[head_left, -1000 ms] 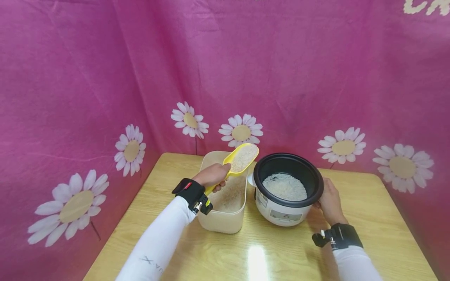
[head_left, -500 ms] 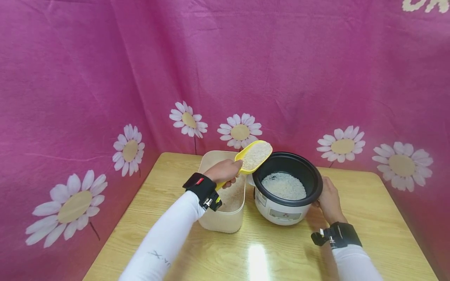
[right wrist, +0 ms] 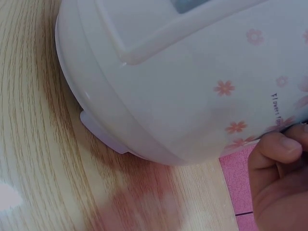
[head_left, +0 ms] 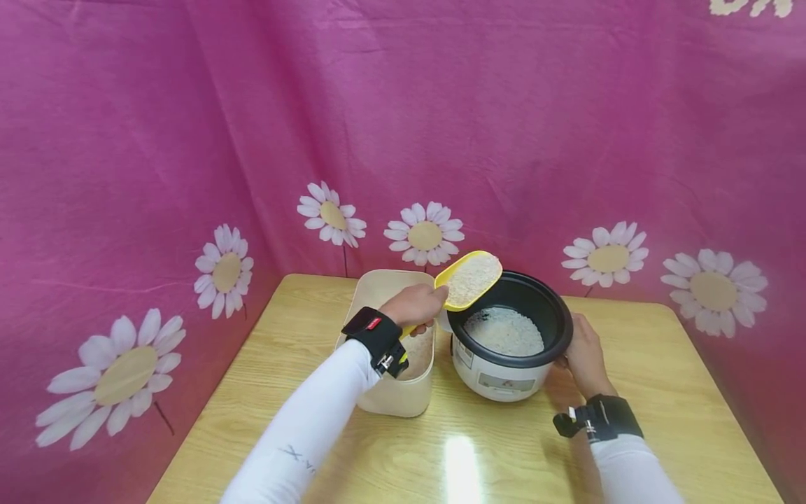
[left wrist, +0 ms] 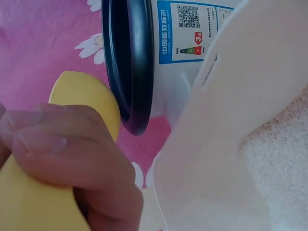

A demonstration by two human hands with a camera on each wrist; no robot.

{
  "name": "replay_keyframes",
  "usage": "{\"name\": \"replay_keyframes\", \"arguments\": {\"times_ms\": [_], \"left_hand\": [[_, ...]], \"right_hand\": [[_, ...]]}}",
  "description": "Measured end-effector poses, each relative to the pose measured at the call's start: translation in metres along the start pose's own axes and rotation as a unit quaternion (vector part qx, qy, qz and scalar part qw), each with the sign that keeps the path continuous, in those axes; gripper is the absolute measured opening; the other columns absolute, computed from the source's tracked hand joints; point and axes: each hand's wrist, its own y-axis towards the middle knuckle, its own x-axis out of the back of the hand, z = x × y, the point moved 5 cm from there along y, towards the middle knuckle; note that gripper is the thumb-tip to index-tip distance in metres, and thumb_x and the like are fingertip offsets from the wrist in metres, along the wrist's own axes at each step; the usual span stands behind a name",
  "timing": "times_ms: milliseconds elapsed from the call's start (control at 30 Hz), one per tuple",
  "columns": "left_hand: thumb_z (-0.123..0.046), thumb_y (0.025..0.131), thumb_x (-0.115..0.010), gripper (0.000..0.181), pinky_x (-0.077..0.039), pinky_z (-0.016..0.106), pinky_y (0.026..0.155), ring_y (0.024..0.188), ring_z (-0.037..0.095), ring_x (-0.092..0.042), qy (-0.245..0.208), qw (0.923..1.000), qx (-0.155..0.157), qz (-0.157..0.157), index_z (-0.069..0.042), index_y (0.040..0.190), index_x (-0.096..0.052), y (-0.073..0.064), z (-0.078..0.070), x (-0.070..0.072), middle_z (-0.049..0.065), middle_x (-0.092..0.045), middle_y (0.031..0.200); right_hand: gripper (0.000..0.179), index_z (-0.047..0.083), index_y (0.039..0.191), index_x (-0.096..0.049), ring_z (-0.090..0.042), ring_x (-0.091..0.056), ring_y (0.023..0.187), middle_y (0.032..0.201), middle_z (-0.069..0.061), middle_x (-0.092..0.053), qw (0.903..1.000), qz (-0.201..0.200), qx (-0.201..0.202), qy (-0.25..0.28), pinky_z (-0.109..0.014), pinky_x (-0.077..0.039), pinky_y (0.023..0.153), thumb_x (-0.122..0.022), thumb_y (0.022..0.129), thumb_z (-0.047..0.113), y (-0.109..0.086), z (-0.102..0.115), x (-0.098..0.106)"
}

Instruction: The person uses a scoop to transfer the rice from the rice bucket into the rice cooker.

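My left hand (head_left: 415,306) grips the handle of a yellow scoop (head_left: 443,299), which is heaped with rice (head_left: 475,275). In the head view the scoop's bowl is level over the left rim of a white rice cooker (head_left: 497,378). The cooker's black inner pot holds a layer of rice (head_left: 504,330). My right hand (head_left: 585,353) holds the cooker's right side; in the right wrist view its thumb and fingers (right wrist: 279,147) are curled at the flower-printed wall, the grip partly hidden. Below my left hand stands a cream bin (head_left: 397,402) with rice (left wrist: 284,159) inside.
Everything stands on a light wooden table (head_left: 302,434). A pink curtain (head_left: 504,140) with printed daisies encloses its back and sides. Bin and cooker stand side by side with a narrow gap.
My left hand has carried the filled scoop to the right, from above the bin to the cooker's left rim. My right hand has stayed at the cooker.
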Motion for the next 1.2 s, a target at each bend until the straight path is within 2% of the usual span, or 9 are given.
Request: {"name": "replay_keyframes", "arguments": {"times_ms": [200,267,400,500,733,867,1000,1133,1200], "left_hand": [[-0.044,0.109,-0.04,0.047,-0.034,0.028,0.046,0.046,0.02,-0.041,0.036,0.9992,-0.016,0.004,-0.009,0.08,-0.054,0.007,-0.007,-0.006,0.001,-0.044,0.059],[-0.044,0.109,-0.039,0.047,-0.034,0.028,0.045,0.045,0.019,-0.041,0.048,0.9986,-0.024,0.005,-0.008,0.084,-0.056,0.009,-0.009,-0.008,0.001,-0.043,0.058],[-0.043,0.11,-0.039,0.041,-0.036,0.028,0.045,0.046,0.02,-0.042,0.061,0.9978,-0.025,-0.004,-0.007,0.102,-0.059,0.009,-0.013,-0.012,0.001,-0.044,0.063],[-0.042,0.109,-0.04,0.039,-0.037,0.028,0.045,0.048,0.02,-0.044,0.08,0.9963,-0.027,-0.013,-0.008,0.107,-0.06,0.01,-0.015,-0.015,0.003,-0.046,0.068],[-0.041,0.109,-0.037,0.042,-0.037,0.027,0.043,0.045,0.019,-0.045,0.128,0.9906,-0.039,-0.026,-0.008,0.099,-0.062,0.015,-0.019,-0.02,0.002,-0.048,0.062],[-0.04,0.109,-0.034,0.045,-0.04,0.028,0.044,0.046,0.018,-0.048,0.159,0.9849,-0.052,-0.043,-0.011,0.089,-0.061,0.017,-0.023,-0.022,0.001,-0.05,0.062],[-0.04,0.109,-0.032,0.047,-0.042,0.029,0.05,0.055,0.018,-0.053,0.194,0.9763,-0.069,-0.066,-0.013,0.081,-0.058,0.017,-0.027,-0.024,0.002,-0.053,0.069],[-0.04,0.109,-0.032,0.049,-0.04,0.029,0.06,0.067,0.019,-0.054,0.224,0.9676,-0.078,-0.087,-0.013,0.081,-0.061,0.015,-0.03,-0.027,0.002,-0.053,0.075],[-0.041,0.109,-0.033,0.049,-0.04,0.029,0.062,0.071,0.02,-0.055,0.23,0.9659,-0.074,-0.094,-0.012,0.084,-0.063,0.015,-0.031,-0.028,0.002,-0.053,0.076]], "right_hand": [[0.029,0.025,0.115,-0.051,-0.011,-0.046,0.049,0.067,0.009,-0.051,1.0,-0.003,-0.005,0.005,-0.035,-0.041,0.046,-0.04,0.109,0.05,0.001,-0.001,0.0],[0.027,0.024,0.114,-0.051,-0.011,-0.045,0.048,0.066,0.009,-0.05,0.9999,-0.005,-0.007,0.011,-0.034,-0.04,0.045,-0.04,0.11,0.049,0.002,-0.002,0.001],[0.026,0.023,0.111,-0.051,-0.01,-0.044,0.048,0.064,0.009,-0.049,0.9998,-0.007,-0.009,0.016,-0.032,-0.04,0.045,-0.039,0.11,0.047,0.003,-0.004,0.002],[0.026,0.025,0.111,-0.051,-0.009,-0.045,0.048,0.064,0.01,-0.05,0.9998,-0.007,-0.007,0.016,-0.03,-0.041,0.045,-0.038,0.11,0.047,0.003,-0.004,0.002],[0.028,0.027,0.113,-0.052,-0.009,-0.045,0.047,0.065,0.01,-0.05,0.9999,-0.008,-0.006,0.011,-0.032,-0.041,0.046,-0.039,0.109,0.051,0.0,-0.001,0.001],[0.028,0.026,0.114,-0.052,-0.008,-0.044,0.047,0.064,0.01,-0.05,0.9998,-0.007,-0.007,0.019,-0.032,-0.041,0.046,-0.041,0.109,0.051,0.001,0.0,0.0],[0.026,0.026,0.116,-0.051,-0.008,-0.045,0.048,0.066,0.01,-0.05,0.9997,-0.003,-0.012,0.019,-0.03,-0.041,0.046,-0.039,0.109,0.049,0.002,-0.002,0.0],[0.027,0.025,0.117,-0.051,-0.009,-0.045,0.049,0.066,0.01,-0.051,0.9996,-0.001,-0.018,0.023,-0.028,-0.042,0.046,-0.039,0.11,0.048,0.002,-0.002,0.001],[0.026,0.025,0.117,-0.052,-0.009,-0.045,0.049,0.067,0.01,-0.051,0.9995,-0.001,-0.018,0.025,-0.028,-0.042,0.046,-0.039,0.11,0.047,0.002,-0.002,0.001]]}}
